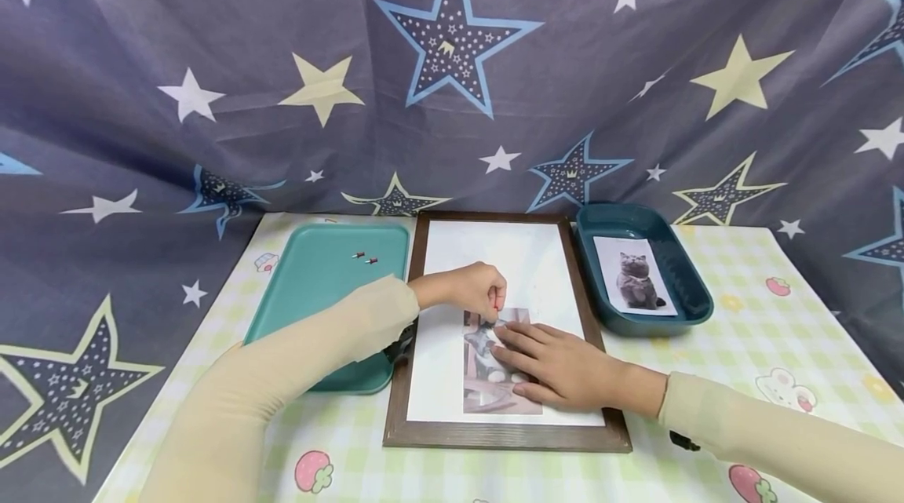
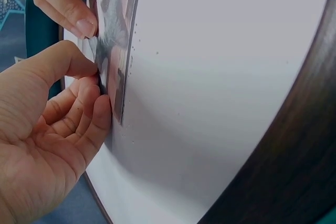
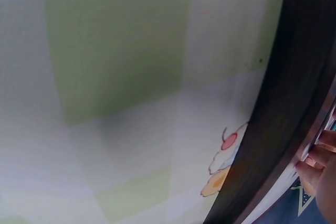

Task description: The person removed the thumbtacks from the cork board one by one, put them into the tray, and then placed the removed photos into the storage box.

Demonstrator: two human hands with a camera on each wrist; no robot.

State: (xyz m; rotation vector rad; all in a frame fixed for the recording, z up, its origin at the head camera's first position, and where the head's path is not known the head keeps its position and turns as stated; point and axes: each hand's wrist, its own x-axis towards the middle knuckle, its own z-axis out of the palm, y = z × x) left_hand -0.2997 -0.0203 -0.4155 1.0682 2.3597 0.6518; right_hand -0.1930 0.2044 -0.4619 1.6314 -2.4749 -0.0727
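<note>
A white board (image 1: 434,377) in a brown wooden frame lies on the table. On it lies a cat photo (image 1: 487,401), partly hidden by both hands. My left hand (image 1: 469,287) pinches a red push pin (image 1: 497,301) at the photo's top edge. In the left wrist view the fingertips of the left hand (image 2: 58,124) meet at the photo's edge; the pin is hidden there. My right hand (image 1: 565,366) rests with fingers spread on the photo's right side. Only part of the right hand (image 3: 321,177) shows in the right wrist view.
A green tray (image 1: 318,283) left of the board carries red push pins (image 1: 365,257). Right of it stands a dark teal bin (image 1: 688,295) holding another cat photo (image 1: 614,283). A checked cloth (image 1: 706,354) covers the table; a starry curtain (image 1: 551,95) hangs behind.
</note>
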